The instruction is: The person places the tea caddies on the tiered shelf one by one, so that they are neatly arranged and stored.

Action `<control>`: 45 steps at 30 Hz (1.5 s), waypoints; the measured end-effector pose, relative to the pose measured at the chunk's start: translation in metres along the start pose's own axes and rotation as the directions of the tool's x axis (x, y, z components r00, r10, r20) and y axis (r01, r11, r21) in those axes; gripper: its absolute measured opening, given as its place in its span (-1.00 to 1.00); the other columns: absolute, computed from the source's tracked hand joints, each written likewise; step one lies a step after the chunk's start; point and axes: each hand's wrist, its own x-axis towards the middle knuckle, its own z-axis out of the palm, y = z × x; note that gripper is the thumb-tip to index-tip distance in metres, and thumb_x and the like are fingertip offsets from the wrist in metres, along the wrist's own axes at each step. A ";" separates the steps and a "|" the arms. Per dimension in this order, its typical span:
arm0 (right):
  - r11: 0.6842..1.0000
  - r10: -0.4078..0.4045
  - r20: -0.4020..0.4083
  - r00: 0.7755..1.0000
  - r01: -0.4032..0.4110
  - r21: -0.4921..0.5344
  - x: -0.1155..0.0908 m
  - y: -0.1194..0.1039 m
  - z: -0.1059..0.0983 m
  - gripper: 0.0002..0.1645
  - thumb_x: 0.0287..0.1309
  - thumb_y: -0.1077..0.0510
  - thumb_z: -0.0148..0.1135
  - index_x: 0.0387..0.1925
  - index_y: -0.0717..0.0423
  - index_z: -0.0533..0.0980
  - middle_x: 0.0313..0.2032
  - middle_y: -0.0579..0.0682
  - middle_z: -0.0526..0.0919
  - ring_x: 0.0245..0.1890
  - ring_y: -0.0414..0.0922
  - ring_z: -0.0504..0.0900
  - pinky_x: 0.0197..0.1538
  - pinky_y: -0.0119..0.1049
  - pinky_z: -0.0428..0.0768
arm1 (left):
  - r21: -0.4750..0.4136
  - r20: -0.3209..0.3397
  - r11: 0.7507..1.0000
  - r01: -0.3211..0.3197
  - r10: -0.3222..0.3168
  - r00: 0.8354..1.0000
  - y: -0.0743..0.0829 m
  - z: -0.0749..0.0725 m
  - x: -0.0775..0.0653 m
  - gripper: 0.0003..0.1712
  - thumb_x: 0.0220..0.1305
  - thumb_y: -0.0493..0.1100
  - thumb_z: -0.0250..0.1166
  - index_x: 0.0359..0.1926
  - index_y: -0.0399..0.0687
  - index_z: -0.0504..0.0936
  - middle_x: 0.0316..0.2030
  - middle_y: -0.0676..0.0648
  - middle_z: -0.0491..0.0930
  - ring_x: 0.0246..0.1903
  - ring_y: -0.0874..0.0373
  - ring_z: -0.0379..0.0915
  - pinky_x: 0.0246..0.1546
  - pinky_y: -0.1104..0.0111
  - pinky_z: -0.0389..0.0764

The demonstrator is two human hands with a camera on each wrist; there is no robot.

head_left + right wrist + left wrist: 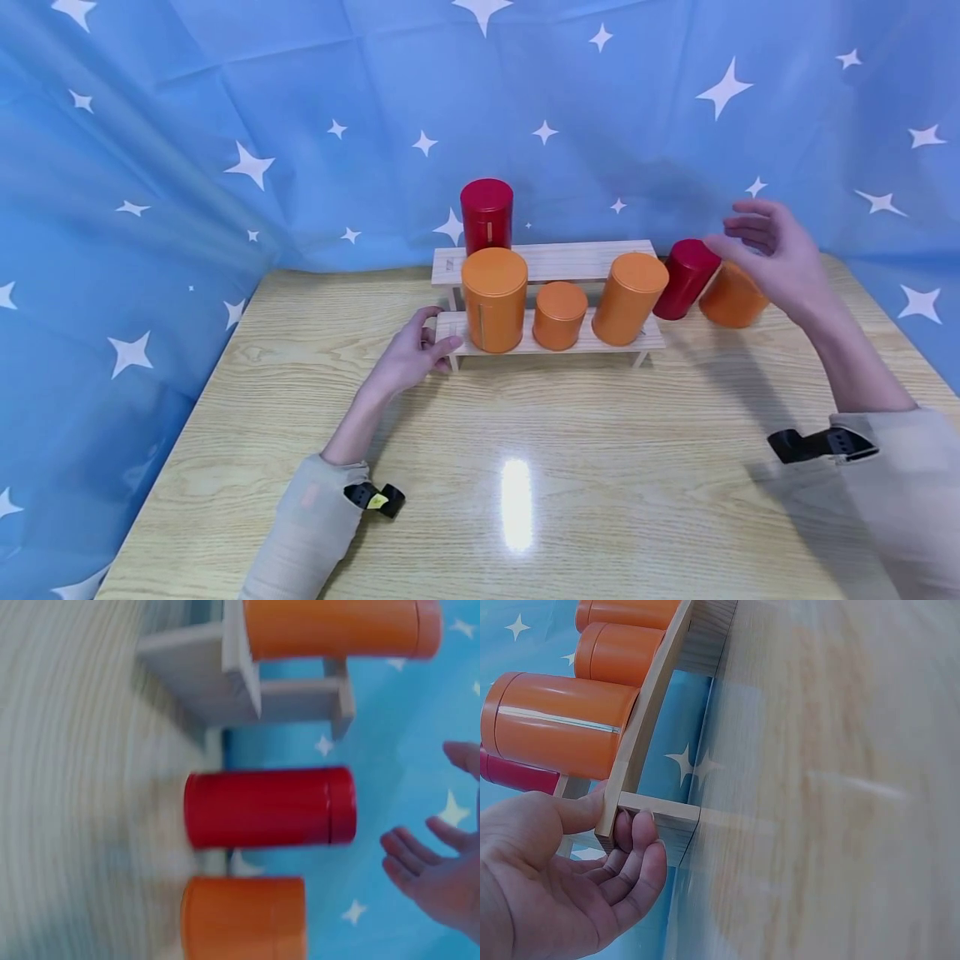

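Wooden rack (551,260) gripped by left hand (408,357).

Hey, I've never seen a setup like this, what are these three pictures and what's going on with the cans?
These are one moment seen by three cameras on a person: one on the head, one on each wrist. The head view looks down at a wooden table backed by a blue star cloth. On the table stands a small two-step rack. Its lower step carries three orange cans, its upper step a red can. To the rack's right, on the table, stand another red can and an orange one. The left hand grips the rack's left end, which the left wrist view shows up close. The right hand is raised above the two loose cans, fingers spread, holding nothing.
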 end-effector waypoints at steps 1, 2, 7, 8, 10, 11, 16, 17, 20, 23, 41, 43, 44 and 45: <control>1.000 0.019 -0.002 1.000 -0.019 -0.017 -0.001 0.004 -0.003 -0.22 0.35 -0.07 0.28 0.49 -0.14 0.19 0.31 0.01 0.36 0.30 -0.08 0.34 0.25 -0.58 0.37 | 0.002 0.001 1.000 -0.001 0.001 1.000 0.000 0.000 0.000 -0.20 0.43 -0.15 0.30 0.52 -0.21 0.11 -0.33 -0.14 0.39 -0.36 -0.09 0.65 -0.21 0.18 0.73; 0.999 0.038 -0.003 0.999 -0.038 -0.036 -0.001 0.007 -0.006 -0.20 0.34 -0.09 0.28 0.49 -0.15 0.18 0.34 0.04 0.34 0.34 -0.04 0.32 0.31 -0.50 0.35 | 0.003 0.001 1.000 -0.003 0.003 1.000 0.000 -0.001 0.000 -0.20 0.44 -0.15 0.30 0.52 -0.21 0.11 -0.33 -0.14 0.39 -0.36 -0.09 0.65 -0.21 0.18 0.73; 0.989 0.119 -0.013 0.993 -0.119 -0.093 -0.002 0.024 -0.017 -0.12 0.30 -0.16 0.31 0.52 -0.19 0.13 0.42 0.10 0.26 0.46 0.07 0.21 0.47 -0.12 0.25 | 0.002 0.003 1.000 -0.004 0.004 1.000 -0.001 -0.001 0.000 -0.19 0.44 -0.14 0.30 0.52 -0.22 0.09 -0.34 -0.13 0.38 -0.35 -0.10 0.65 -0.20 0.17 0.73; 0.985 0.131 -0.017 0.991 -0.132 -0.112 -0.003 0.027 -0.019 -0.10 0.29 -0.18 0.31 0.53 -0.20 0.11 0.44 0.12 0.25 0.47 0.10 0.18 0.48 -0.06 0.23 | 0.000 0.004 1.000 -0.003 0.003 1.000 -0.001 -0.001 0.000 -0.19 0.44 -0.14 0.30 0.53 -0.22 0.09 -0.34 -0.13 0.37 -0.34 -0.10 0.65 -0.19 0.17 0.73; 0.977 0.153 -0.025 0.988 -0.155 -0.148 -0.003 0.033 -0.022 -0.05 0.28 -0.22 0.31 0.55 -0.20 0.08 0.46 0.16 0.22 0.48 0.15 0.15 0.48 0.03 0.21 | -0.001 0.005 1.000 -0.003 0.003 1.000 -0.001 -0.001 0.000 -0.18 0.44 -0.14 0.30 0.53 -0.22 0.09 -0.34 -0.13 0.37 -0.33 -0.11 0.64 -0.18 0.16 0.73; 0.974 0.159 -0.026 0.987 -0.161 -0.159 -0.003 0.037 -0.023 -0.02 0.27 -0.23 0.31 0.56 -0.16 0.07 0.47 0.19 0.21 0.47 0.19 0.14 0.47 0.10 0.19 | 0.001 0.004 1.000 -0.002 0.002 1.000 -0.001 -0.001 0.000 -0.18 0.44 -0.13 0.30 0.53 -0.21 0.09 -0.33 -0.13 0.37 -0.33 -0.11 0.64 -0.18 0.16 0.73; 0.962 0.180 -0.027 0.983 -0.182 -0.205 -0.004 0.051 -0.028 0.10 0.26 -0.26 0.31 0.58 0.06 0.00 0.47 0.34 0.14 0.44 0.33 0.11 0.42 0.29 0.16 | 0.005 0.003 1.000 0.007 -0.007 1.000 0.000 -0.001 -0.001 -0.18 0.43 -0.11 0.31 0.53 -0.18 0.10 -0.31 -0.15 0.39 -0.31 -0.14 0.66 -0.17 0.14 0.72; 0.959 0.184 -0.025 0.983 -0.185 -0.215 -0.004 0.054 -0.029 0.12 0.25 -0.27 0.31 0.57 0.10 -0.01 0.46 0.37 0.14 0.42 0.33 0.11 0.39 0.30 0.18 | 0.006 0.004 1.000 0.008 -0.008 1.000 0.000 -0.001 -0.001 -0.18 0.43 -0.11 0.31 0.53 -0.17 0.10 -0.31 -0.15 0.39 -0.31 -0.14 0.66 -0.17 0.14 0.72; 0.953 0.191 -0.013 0.981 -0.189 -0.238 -0.004 0.062 -0.030 0.16 0.24 -0.28 0.31 0.56 0.20 -0.04 0.43 0.42 0.15 0.37 0.36 0.14 0.29 0.34 0.23 | 0.004 0.007 1.000 0.006 -0.006 1.000 0.000 -0.001 -0.001 -0.19 0.43 -0.12 0.31 0.53 -0.18 0.10 -0.32 -0.15 0.39 -0.32 -0.14 0.66 -0.18 0.13 0.72; 0.947 0.205 0.004 0.979 -0.197 -0.255 -0.005 0.069 -0.031 0.21 0.23 -0.30 0.32 0.56 0.25 -0.08 0.42 0.45 0.15 0.31 0.37 0.16 0.20 0.35 0.28 | 0.004 0.008 1.000 0.002 -0.002 1.000 0.001 -0.001 -0.001 -0.20 0.44 -0.13 0.30 0.52 -0.19 0.11 -0.33 -0.15 0.39 -0.34 -0.13 0.66 -0.19 0.14 0.72; 0.917 0.250 0.049 0.967 -0.220 -0.333 0.001 0.087 -0.021 0.28 0.17 -0.35 0.34 0.47 0.46 -0.02 0.25 0.50 0.22 0.12 0.40 0.26 -0.14 -0.06 0.47 | 0.014 0.004 1.000 -0.004 0.004 1.000 0.001 -0.001 0.000 -0.24 0.44 -0.15 0.30 0.50 -0.18 0.14 -0.35 -0.14 0.42 -0.37 -0.10 0.66 -0.26 0.17 0.71; 0.915 0.249 0.043 0.968 -0.220 -0.338 0.001 0.087 -0.020 0.26 0.17 -0.37 0.33 0.45 0.46 0.01 0.24 0.50 0.22 0.12 0.41 0.26 -0.12 0.05 0.44 | 0.015 0.005 1.000 -0.007 0.007 1.000 0.001 -0.001 -0.001 -0.23 0.44 -0.14 0.29 0.50 -0.19 0.13 -0.35 -0.14 0.42 -0.37 -0.10 0.67 -0.30 0.19 0.70; 0.915 0.247 0.040 0.968 -0.219 -0.338 0.000 0.087 -0.020 0.25 0.18 -0.37 0.32 0.44 0.47 0.02 0.24 0.50 0.22 0.11 0.41 0.26 -0.11 0.06 0.44 | 0.016 0.006 1.000 -0.008 0.007 1.000 0.001 -0.001 -0.001 -0.23 0.45 -0.14 0.29 0.50 -0.19 0.13 -0.35 -0.14 0.42 -0.37 -0.10 0.67 -0.32 0.20 0.69; 0.916 0.245 0.038 0.969 -0.218 -0.337 0.000 0.087 -0.019 0.24 0.18 -0.36 0.32 0.43 0.47 0.03 0.23 0.50 0.23 0.11 0.41 0.27 -0.11 0.05 0.44 | 0.018 0.005 1.000 -0.006 0.006 1.000 0.001 -0.001 -0.001 -0.23 0.45 -0.14 0.29 0.51 -0.19 0.13 -0.35 -0.14 0.42 -0.37 -0.10 0.67 -0.34 0.21 0.68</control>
